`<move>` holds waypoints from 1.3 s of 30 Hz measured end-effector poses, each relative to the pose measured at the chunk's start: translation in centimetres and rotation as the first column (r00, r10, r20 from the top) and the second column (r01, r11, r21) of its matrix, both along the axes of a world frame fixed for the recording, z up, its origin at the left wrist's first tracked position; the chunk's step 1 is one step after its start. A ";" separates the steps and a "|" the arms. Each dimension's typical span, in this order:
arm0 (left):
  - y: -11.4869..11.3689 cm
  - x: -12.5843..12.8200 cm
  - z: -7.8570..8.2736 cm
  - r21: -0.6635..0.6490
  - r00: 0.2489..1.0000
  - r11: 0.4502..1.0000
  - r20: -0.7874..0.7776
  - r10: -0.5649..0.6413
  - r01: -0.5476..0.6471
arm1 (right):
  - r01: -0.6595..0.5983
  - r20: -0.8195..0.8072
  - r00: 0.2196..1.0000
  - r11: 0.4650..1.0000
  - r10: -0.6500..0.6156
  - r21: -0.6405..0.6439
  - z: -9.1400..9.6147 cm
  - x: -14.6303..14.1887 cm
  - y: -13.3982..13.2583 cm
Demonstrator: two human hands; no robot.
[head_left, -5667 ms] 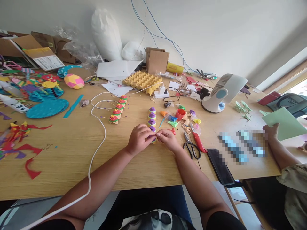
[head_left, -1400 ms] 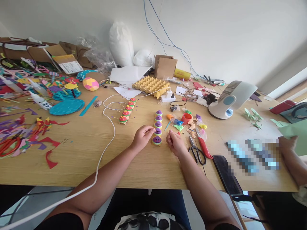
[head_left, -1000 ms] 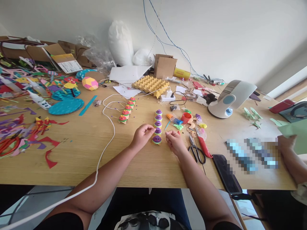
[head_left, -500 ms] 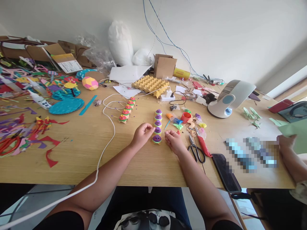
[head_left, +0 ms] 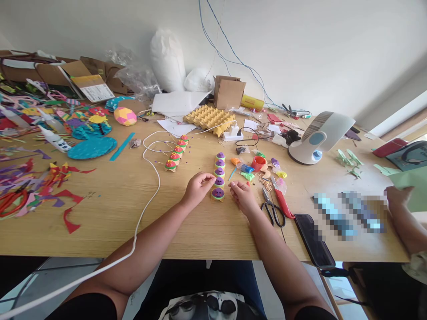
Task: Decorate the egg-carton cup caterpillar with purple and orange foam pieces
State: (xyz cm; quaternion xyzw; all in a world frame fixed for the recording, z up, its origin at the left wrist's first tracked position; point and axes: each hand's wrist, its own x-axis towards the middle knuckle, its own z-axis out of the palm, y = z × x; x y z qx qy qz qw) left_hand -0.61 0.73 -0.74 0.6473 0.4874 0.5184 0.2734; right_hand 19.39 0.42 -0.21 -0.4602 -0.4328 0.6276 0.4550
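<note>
In the head view, the purple row (head_left: 219, 172) is set on the desk (head_left: 203, 235), between the person's two hands. Its long axis is run almost straight away from the person towards the wall, and its domes are lined up one behind another. Small dark marks, like eyes, are borne on the near sides of the domes, so that the row is faced towards the person.

The left hand (head_left: 198, 190) is held just left of the purple row, with the grip pressed together at thumb and forefinger tips beside a near dome; whether the row is touched cannot be told. The right hand (head_left: 245, 197) is held just right of the row, apart from it, its grip also drawn together at the tips; whether a tiny piece is pinched there cannot be made out.

Left of the purple row and farther off, a red row (head_left: 175, 156) is laid at a slant, its far end angled towards the purple one. Behind the purple row an egg tray (head_left: 210, 119) is placed. To its right, a red ring (head_left: 258, 164), scissors (head_left: 268, 203) and a red-handled knife (head_left: 283, 204) are strewn. Well to its right, a green sheet (head_left: 413, 189) is held by a co-worker's hand (head_left: 397, 196).
</note>
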 end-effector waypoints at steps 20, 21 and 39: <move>-0.2 0.1 0.3 -0.016 0.999 1.000 -0.024 -0.024 0.024 | 0.009 0.130 0.991 0.998 -0.016 0.055 -0.1 0.1 -0.1; -0.2 0.1 0.3 -0.011 0.999 0.999 -0.021 -0.031 0.030 | 0.000 0.143 0.990 0.998 -0.009 0.059 -0.2 0.1 -0.1; -0.2 0.2 0.3 -0.031 0.999 0.999 -0.020 -0.043 0.042 | -0.033 0.083 0.996 0.994 0.025 0.099 0.0 0.0 0.0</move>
